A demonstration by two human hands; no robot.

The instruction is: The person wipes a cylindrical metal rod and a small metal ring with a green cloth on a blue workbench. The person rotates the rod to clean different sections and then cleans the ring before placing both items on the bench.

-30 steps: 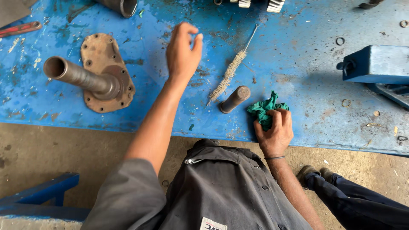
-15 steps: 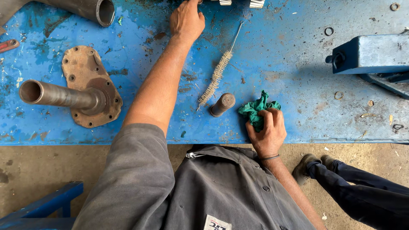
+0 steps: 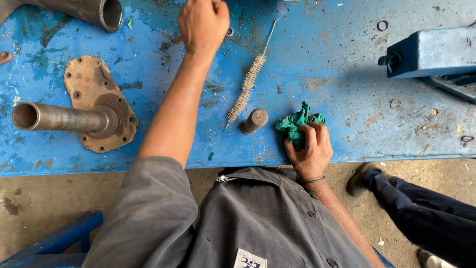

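Your right hand [image 3: 308, 151] has its grip clenched on a green rag [image 3: 295, 122], pressed to the blue counter [image 3: 337, 84] at its near edge. Your left hand [image 3: 202, 22] reaches to the far side, fingers curled beside a small metal ring [image 3: 229, 32]; you cannot tell whether it grasps anything. Between your arms lie a wire brush [image 3: 246, 84] and a short steel pin [image 3: 254, 120]. At left, a rusty flanged tube [image 3: 74, 116] lies open-ended, its inside dark.

Crumpled green cloth rag [image 3: 296, 126], rusty matt metal flange [image 3: 94, 101], scuffed blue-painted bench [image 3: 322, 74].
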